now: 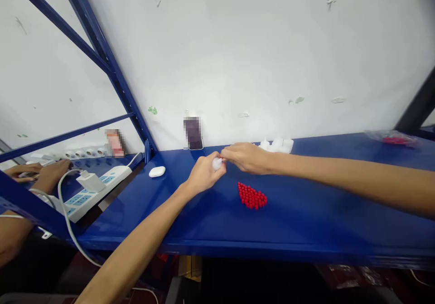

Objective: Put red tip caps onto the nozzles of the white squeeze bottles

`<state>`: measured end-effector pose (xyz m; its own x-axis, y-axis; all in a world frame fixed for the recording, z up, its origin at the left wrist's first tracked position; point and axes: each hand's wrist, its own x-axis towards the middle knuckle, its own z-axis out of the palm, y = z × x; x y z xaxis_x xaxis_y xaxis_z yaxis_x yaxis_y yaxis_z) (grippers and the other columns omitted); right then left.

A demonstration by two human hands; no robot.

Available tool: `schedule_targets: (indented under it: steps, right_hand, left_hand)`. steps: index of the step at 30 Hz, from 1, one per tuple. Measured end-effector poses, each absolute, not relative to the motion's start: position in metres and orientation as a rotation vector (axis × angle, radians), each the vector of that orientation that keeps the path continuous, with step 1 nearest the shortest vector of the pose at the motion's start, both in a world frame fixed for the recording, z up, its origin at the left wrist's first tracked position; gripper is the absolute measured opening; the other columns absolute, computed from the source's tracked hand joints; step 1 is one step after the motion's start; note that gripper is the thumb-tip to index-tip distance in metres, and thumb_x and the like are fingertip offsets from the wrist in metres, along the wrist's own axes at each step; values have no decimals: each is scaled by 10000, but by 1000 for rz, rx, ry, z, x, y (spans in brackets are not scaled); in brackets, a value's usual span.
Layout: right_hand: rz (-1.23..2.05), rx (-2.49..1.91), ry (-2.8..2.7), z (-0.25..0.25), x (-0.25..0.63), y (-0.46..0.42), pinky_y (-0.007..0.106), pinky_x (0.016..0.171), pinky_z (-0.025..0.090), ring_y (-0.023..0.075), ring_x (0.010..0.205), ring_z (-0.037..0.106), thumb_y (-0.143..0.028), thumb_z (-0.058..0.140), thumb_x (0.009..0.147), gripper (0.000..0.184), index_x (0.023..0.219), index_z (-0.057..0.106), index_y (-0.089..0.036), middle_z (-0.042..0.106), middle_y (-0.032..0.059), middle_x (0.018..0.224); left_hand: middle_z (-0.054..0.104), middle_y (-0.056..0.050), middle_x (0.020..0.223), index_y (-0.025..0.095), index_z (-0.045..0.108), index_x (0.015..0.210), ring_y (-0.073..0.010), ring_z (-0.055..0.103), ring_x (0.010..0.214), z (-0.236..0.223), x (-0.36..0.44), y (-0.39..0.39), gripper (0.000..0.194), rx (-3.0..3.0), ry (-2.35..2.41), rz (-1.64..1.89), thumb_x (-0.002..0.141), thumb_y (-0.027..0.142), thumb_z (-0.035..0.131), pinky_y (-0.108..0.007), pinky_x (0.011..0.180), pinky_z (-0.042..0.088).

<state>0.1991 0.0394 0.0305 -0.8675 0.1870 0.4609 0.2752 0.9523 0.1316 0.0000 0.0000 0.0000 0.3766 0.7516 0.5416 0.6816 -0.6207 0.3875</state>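
My left hand [205, 173] is closed around a small white bottle [216, 163], held over the blue table [306, 218]; my right hand [246, 157] has its fingers bunched at the bottle's tip, and I cannot tell whether they grip anything. Small red pieces [251, 196] stand clustered nearer me; white items [282, 146] sit beyond my right wrist

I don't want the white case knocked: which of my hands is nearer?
Left. Your left hand is to the right of the white case; your right hand is farther right.
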Motion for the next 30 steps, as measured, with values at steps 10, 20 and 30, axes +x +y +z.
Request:
schedule_targets:
  steps: [10, 20, 30]
  right_hand:
    - [87, -960, -2745, 41, 162, 76, 277, 732, 373, 188, 825, 600, -246, 303, 1023, 355, 933, 626, -129, 691, 113, 929]
    - [17, -1049, -2723, 31, 175, 69, 285, 649, 354, 191, 752, 599, -418, 414, 983, 379, 1001, 671, -139, 704, 105, 869]
    - [106, -553, -3158, 41, 229, 30, 285, 643, 394, 157, 718, 585, -160, 552, 922, 252, 1144, 671, -184, 692, 69, 908]
  left_hand:
    - [682, -76, 770, 197, 608, 852, -238, 646, 736, 3, -52, 35, 247, 2586, 1959, 561, 896, 426, 527, -271, 620, 358]
    - [690, -46, 750, 194, 615, 849, -182, 641, 656, -14, -20, 17, 210, 2734, 1540, 481, 918, 347, 489, -254, 586, 355]
    - [693, -79, 801, 204, 657, 969, -237, 670, 733, -17, 11, 6, 213, 2932, 1348, 356, 903, 333, 501, -284, 606, 392]
